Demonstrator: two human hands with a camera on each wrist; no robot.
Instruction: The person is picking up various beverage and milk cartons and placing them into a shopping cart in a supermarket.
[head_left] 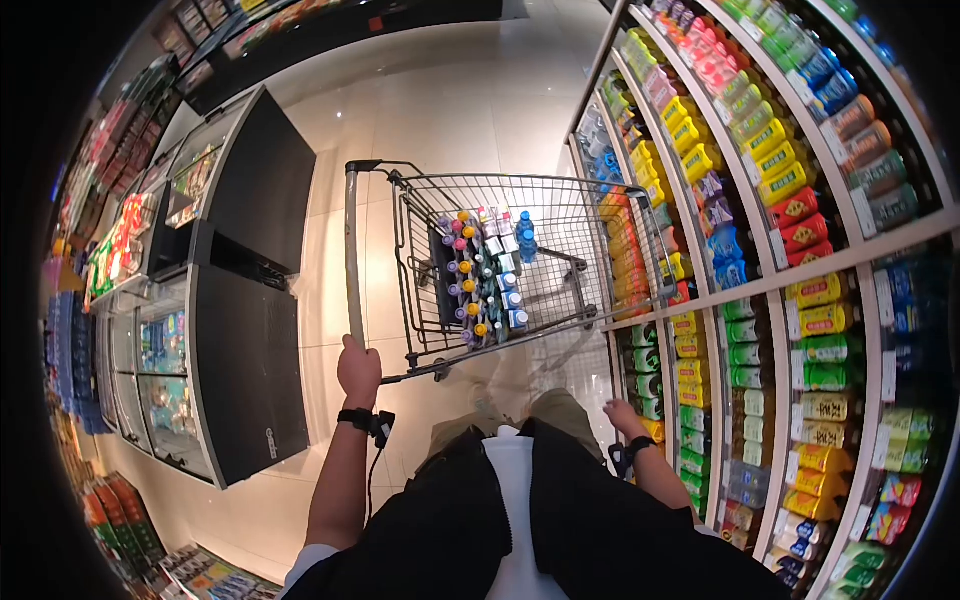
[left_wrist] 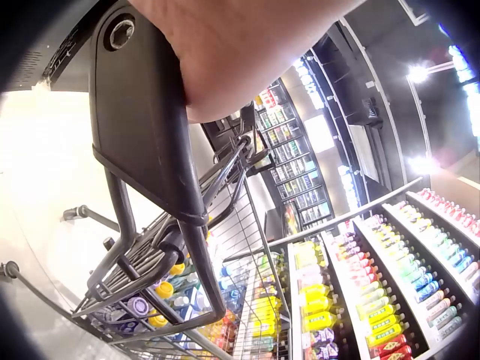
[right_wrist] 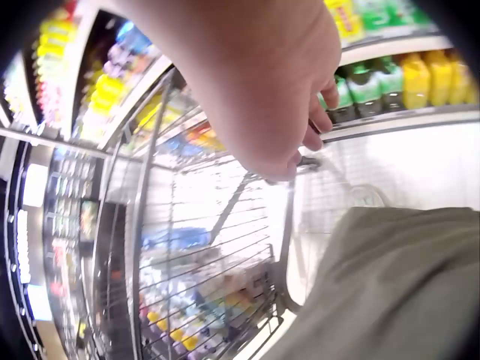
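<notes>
My left hand [head_left: 358,368] grips the near end of the shopping cart's handle bar [head_left: 348,250]; in the left wrist view the hand [left_wrist: 240,52] is wrapped over the black handle end piece [left_wrist: 142,127]. The wire cart [head_left: 560,250] holds several small bottles with coloured caps [head_left: 480,280] and a blue bottle [head_left: 525,235]. My right hand [head_left: 622,415] hangs beside my hip, between the cart and the drinks shelf. Its fingers [right_wrist: 319,120] are loosely curled and hold nothing, close to the cart's wire corner [right_wrist: 195,247].
Tall shelves of bottled drinks [head_left: 790,200] run along the right, close to the cart. Glass-topped freezer chests [head_left: 240,300] stand on the left. Glossy pale floor [head_left: 450,110] stretches ahead between them. My trouser leg [right_wrist: 390,285] fills the lower right wrist view.
</notes>
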